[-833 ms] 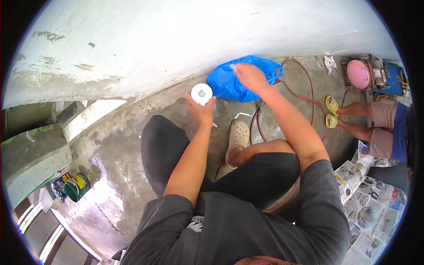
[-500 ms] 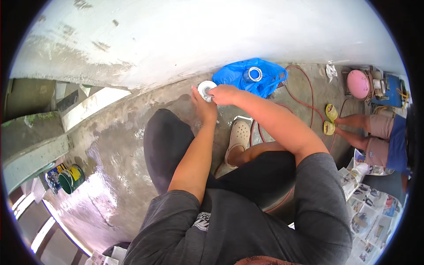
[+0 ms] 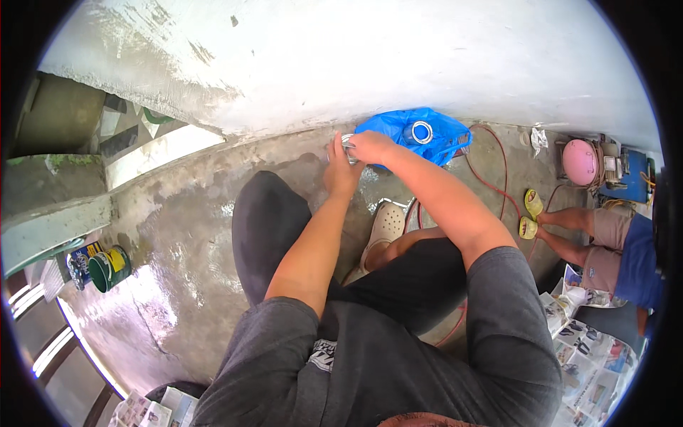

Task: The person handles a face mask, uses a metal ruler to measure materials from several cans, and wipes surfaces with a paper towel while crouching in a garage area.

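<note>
Beyond my raised knee, close to the foot of the wall, I hold a small round can with a silver rim [image 3: 348, 141] between both hands. My left hand [image 3: 342, 173] wraps its near left side, fingers pointing up. From the right, my right hand [image 3: 372, 146] closes over its rim and hides much of it. Whether a small tool is also in the right fingers I cannot make out. Just right of my hands lies a crumpled blue plastic bag [image 3: 382, 129], on which stands another round can [image 3: 410, 133] with a pale rim and a blue middle.
A white wall [image 3: 341, 64] rises ahead. Red hose [image 3: 504, 171] loops over the concrete floor [image 3: 192, 235]. At right, another person in yellow slippers [image 3: 528, 228] stands near a pink round object [image 3: 580, 162] and newspapers [image 3: 594, 349]. A green bucket [image 3: 107, 274] is at left.
The can in my hands has tilted, so its round white face no longer shows. My right hand has moved further over its rim. The whole view has shifted slightly.
</note>
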Motion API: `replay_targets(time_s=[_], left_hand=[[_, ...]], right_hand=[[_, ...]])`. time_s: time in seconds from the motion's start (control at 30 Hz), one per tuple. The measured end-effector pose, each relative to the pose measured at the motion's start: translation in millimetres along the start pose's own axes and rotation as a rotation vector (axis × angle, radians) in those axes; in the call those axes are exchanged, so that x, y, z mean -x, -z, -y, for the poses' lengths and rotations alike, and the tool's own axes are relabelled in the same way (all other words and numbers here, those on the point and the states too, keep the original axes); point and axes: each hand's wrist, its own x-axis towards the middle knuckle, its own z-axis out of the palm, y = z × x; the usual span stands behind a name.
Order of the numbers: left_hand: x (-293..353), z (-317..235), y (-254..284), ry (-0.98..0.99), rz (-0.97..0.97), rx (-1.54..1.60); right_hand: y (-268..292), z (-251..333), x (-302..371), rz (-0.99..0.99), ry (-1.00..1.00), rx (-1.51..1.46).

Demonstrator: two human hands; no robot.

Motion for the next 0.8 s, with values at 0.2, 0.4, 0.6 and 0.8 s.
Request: replay_targets(time_s=[0.2, 0.4, 0.6, 0.8], left_hand=[[-23.7, -20.9, 14.0, -0.013, 0.218, -0.206], [-39.7, -19.9, 22.7, 0.061, 0.369, -0.352], [-40.2, -32.2, 18.2, 0.004, 0.383, -0.485], [-50.0, -36.8, 26.1, 0.004, 0.480, -0.627]], right_hand=[[-18.4, -29.9, -12.0, -0.017, -0.030, -0.136], [-11.4, 0.5, -7.4, -0.025, -0.140, -0.034], [-7.1, -5.6, -3.2, -0.077, -0.163, -0.127], [-23.8, 19.4, 13.9, -0.316, -0.335, -0.380]])
